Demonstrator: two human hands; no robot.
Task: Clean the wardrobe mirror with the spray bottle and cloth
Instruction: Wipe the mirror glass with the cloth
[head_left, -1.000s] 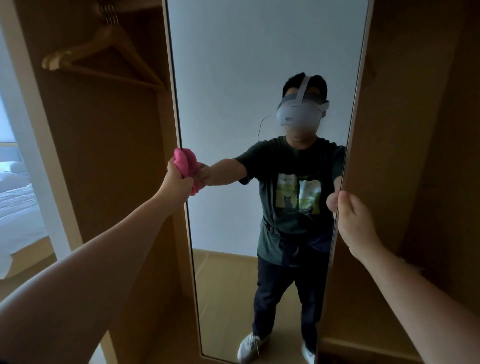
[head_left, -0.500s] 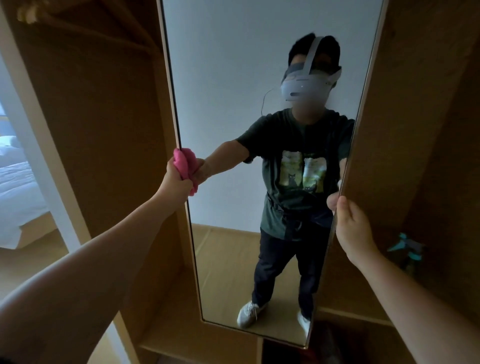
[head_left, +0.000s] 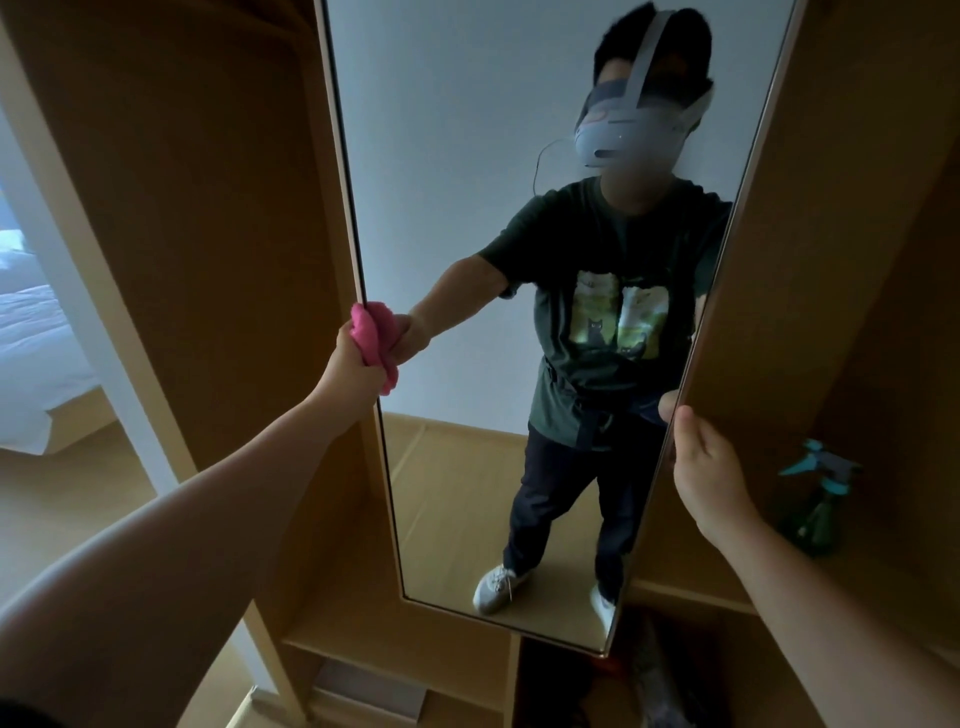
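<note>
A tall framed wardrobe mirror (head_left: 457, 218) stands in front of me and reflects a person wearing a headset. My left hand (head_left: 349, 370) is closed around a bunched pink cloth (head_left: 370, 339), pressed against the mirror's left edge at mid height. My right hand (head_left: 707, 470) grips the mirror's right edge, thumb on the front. A green spray bottle (head_left: 818, 496) with a teal trigger stands on a wardrobe shelf to the right, beyond my right hand.
Wooden wardrobe panels (head_left: 208, 208) flank the mirror on both sides. Low shelves (head_left: 395, 623) run beneath the mirror, with dark compartments below. A bed with white linen (head_left: 31, 364) lies at the far left past the wardrobe's side post.
The view has tilted downward, bringing the mirror's lower edge, the low shelves and the spray bottle into sight. Both hands stay on the mirror's edges, the cloth slightly lower along the left edge.
</note>
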